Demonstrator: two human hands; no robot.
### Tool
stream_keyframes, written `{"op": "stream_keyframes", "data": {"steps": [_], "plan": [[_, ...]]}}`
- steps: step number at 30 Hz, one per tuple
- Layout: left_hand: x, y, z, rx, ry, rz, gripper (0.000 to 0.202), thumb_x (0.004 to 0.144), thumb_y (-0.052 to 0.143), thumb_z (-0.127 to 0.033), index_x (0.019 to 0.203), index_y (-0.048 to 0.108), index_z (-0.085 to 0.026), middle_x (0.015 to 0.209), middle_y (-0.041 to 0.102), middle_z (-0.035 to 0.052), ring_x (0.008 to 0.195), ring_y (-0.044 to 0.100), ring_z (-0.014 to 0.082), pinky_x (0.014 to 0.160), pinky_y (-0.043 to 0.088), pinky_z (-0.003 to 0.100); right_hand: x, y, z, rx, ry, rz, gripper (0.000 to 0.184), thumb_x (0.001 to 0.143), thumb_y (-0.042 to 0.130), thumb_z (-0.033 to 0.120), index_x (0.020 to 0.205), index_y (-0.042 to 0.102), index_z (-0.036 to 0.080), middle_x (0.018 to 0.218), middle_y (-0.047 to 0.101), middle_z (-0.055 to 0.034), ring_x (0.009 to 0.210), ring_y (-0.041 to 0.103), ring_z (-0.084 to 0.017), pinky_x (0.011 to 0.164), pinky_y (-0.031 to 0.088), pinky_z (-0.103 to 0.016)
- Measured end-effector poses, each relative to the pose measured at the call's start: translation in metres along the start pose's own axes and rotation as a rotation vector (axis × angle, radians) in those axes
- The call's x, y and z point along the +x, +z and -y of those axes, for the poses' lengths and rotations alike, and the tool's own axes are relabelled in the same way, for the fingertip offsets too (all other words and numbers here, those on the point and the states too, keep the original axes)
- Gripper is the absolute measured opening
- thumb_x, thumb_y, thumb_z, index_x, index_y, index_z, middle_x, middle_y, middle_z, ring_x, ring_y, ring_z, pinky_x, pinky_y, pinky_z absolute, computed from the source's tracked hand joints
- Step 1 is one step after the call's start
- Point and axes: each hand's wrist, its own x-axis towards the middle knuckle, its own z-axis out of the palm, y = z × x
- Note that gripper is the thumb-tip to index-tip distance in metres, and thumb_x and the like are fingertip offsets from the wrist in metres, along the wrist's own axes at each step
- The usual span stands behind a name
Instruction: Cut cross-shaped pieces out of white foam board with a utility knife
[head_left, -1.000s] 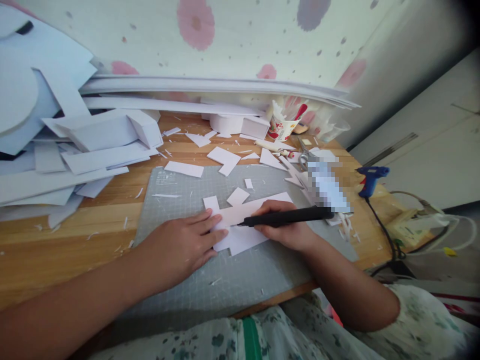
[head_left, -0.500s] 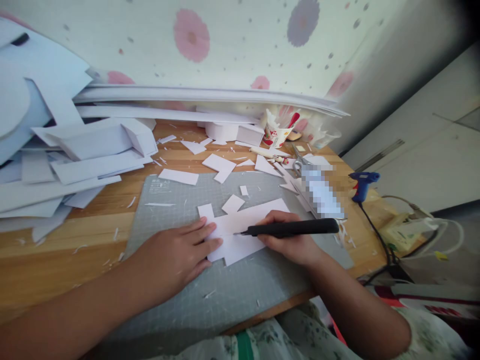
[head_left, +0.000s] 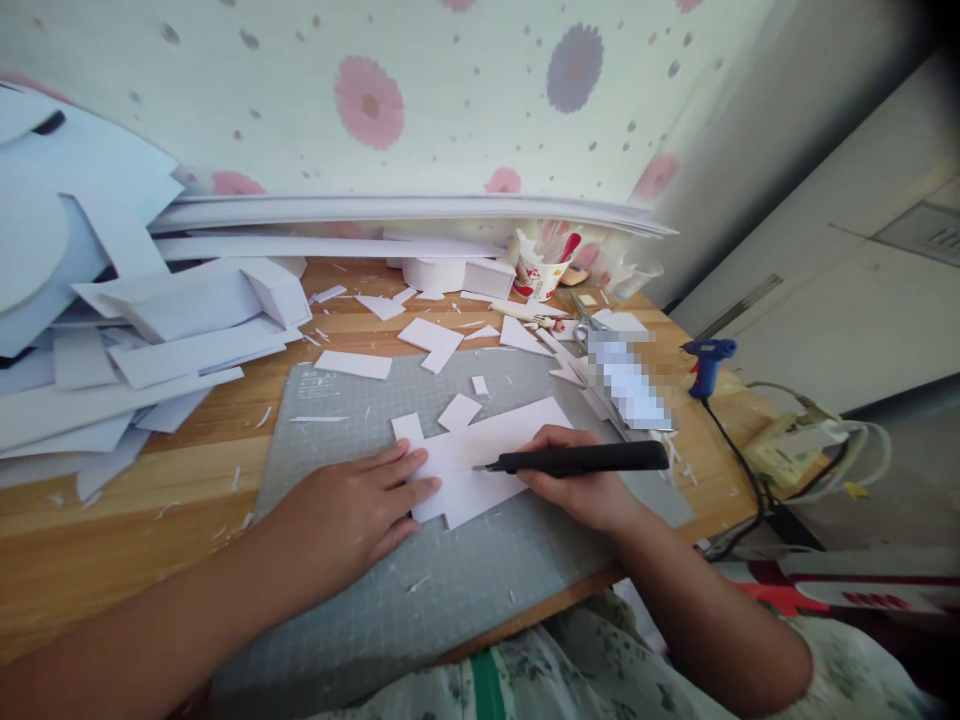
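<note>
Your left hand (head_left: 352, 510) lies flat and open on the white cut-out piece (head_left: 517, 428), fingers spread over its left end. That pressure pins the piece to the grey cutting mat (head_left: 450, 590) so it cannot slide under the blade. Your right hand (head_left: 583, 492) is closed around the black-handled knife (head_left: 585, 459), held low and nearly level. The tip touches the piece just beside your left fingertips. The shallow angle lets the blade run along the surface, and your left fingers sit to one side of the tip, not in its line.

The piece sits in the middle of the mat, near the front edge of the worktop (head_left: 112, 500), close in front of you. The mat spares the wood beneath from the blade.

Small white offcuts (head_left: 431, 340) lie scattered at the far edge of the mat, away from the piece. A heap of white sheets (head_left: 150, 330) fills the left side and the back. A paper cup (head_left: 536, 275) with tools stands at the back, and a blue glue gun (head_left: 706, 355) stands to the right, well apart from both hands.
</note>
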Motion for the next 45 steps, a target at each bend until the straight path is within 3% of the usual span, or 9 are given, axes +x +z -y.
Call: {"op": "stream_keyframes", "data": {"steps": [7, 15, 19, 25, 33, 35, 39, 42, 45], "plan": [[0.001, -0.002, 0.000, -0.063, 0.006, -0.057, 0.030, 0.097, 0.051, -0.026, 0.119, 0.071, -0.020, 0.130, 0.069, 0.0135, 0.121, 0.065, 0.0305, 0.098, 0.057, 0.043, -0.002, -0.007, -0.001, 0.005, 0.052, 0.000, 0.007, 0.071, 0.070, 0.026, 0.072, 0.067, 0.019, 0.065, 0.066, 0.0006, 0.059, 0.055, -0.013, 0.055, 0.041, -0.024], [0.004, -0.003, -0.001, 0.058, 0.057, -0.108, 0.039, 0.102, 0.038, -0.028, 0.114, 0.073, -0.019, 0.122, 0.073, 0.0158, 0.112, 0.070, 0.0308, 0.087, 0.063, 0.044, -0.008, -0.014, -0.003, -0.009, 0.088, -0.017, 0.012, 0.070, 0.068, 0.029, 0.071, 0.067, 0.018, 0.064, 0.064, -0.0004, 0.058, 0.052, -0.013, 0.054, 0.039, -0.024], [0.002, -0.002, -0.001, 0.030, 0.041, -0.122, 0.037, 0.101, 0.039, -0.028, 0.114, 0.073, -0.020, 0.124, 0.072, 0.0144, 0.112, 0.070, 0.0305, 0.087, 0.063, 0.044, -0.016, -0.020, -0.006, -0.013, 0.158, -0.058, 0.014, 0.069, 0.068, 0.032, 0.068, 0.065, 0.018, 0.060, 0.061, 0.0004, 0.055, 0.049, -0.012, 0.052, 0.038, -0.024], [-0.001, 0.003, 0.002, -0.002, 0.022, -0.118, 0.034, 0.101, 0.043, -0.031, 0.118, 0.071, -0.022, 0.128, 0.071, 0.0126, 0.115, 0.069, 0.0302, 0.090, 0.061, 0.044, -0.032, -0.029, -0.012, -0.030, 0.150, -0.134, 0.007, 0.067, 0.067, 0.025, 0.068, 0.067, 0.018, 0.059, 0.061, 0.0017, 0.055, 0.049, -0.012, 0.052, 0.037, -0.023], [-0.001, 0.000, -0.003, -0.027, -0.087, -0.133, 0.033, 0.088, 0.059, -0.027, 0.119, 0.070, -0.023, 0.133, 0.067, 0.0116, 0.122, 0.062, 0.0313, 0.100, 0.055, 0.046, -0.063, -0.037, -0.042, 0.312, 0.096, -0.297, 0.008, 0.070, 0.070, 0.027, 0.076, 0.069, 0.021, 0.062, 0.064, 0.0016, 0.051, 0.054, -0.013, 0.049, 0.040, -0.024], [0.001, -0.002, -0.006, -0.028, -0.178, -0.123, 0.043, 0.081, 0.066, -0.032, 0.123, 0.068, -0.022, 0.135, 0.063, 0.0144, 0.124, 0.059, 0.0351, 0.102, 0.053, 0.051, -0.069, -0.038, -0.043, 0.217, 0.046, -0.315, 0.017, 0.073, 0.070, 0.026, 0.089, 0.072, 0.023, 0.068, 0.066, 0.0009, 0.056, 0.058, -0.015, 0.052, 0.044, -0.025], [0.005, -0.002, -0.011, -0.037, -0.289, -0.054, 0.060, 0.075, 0.074, -0.037, 0.132, 0.063, -0.019, 0.140, 0.058, 0.0175, 0.122, 0.057, 0.0373, 0.101, 0.051, 0.055, -0.078, -0.043, -0.039, -0.261, -0.181, -0.260, 0.034, 0.082, 0.066, 0.020, 0.115, 0.072, 0.026, 0.080, 0.066, -0.0014, 0.069, 0.064, -0.017, 0.062, 0.049, -0.027], [0.009, -0.005, -0.015, -0.051, -0.316, -0.005, 0.054, 0.079, 0.071, -0.033, 0.131, 0.064, -0.018, 0.137, 0.061, 0.0165, 0.117, 0.059, 0.0362, 0.099, 0.051, 0.054, -0.080, -0.046, -0.038, -0.607, -0.267, -0.246, 0.036, 0.088, 0.055, 0.016, 0.118, 0.071, 0.027, 0.082, 0.064, -0.0020, 0.068, 0.063, -0.017, 0.062, 0.047, -0.026], [0.012, -0.010, -0.017, -0.074, -0.350, 0.026, 0.051, 0.080, 0.068, -0.030, 0.129, 0.065, -0.018, 0.133, 0.063, 0.0157, 0.112, 0.060, 0.0359, 0.095, 0.052, 0.053, -0.074, -0.045, -0.039, -0.930, -0.203, -0.237, 0.041, 0.084, 0.051, 0.010, 0.114, 0.073, 0.027, 0.086, 0.063, -0.0039, 0.071, 0.062, -0.018, 0.060, 0.043, -0.026]]}}
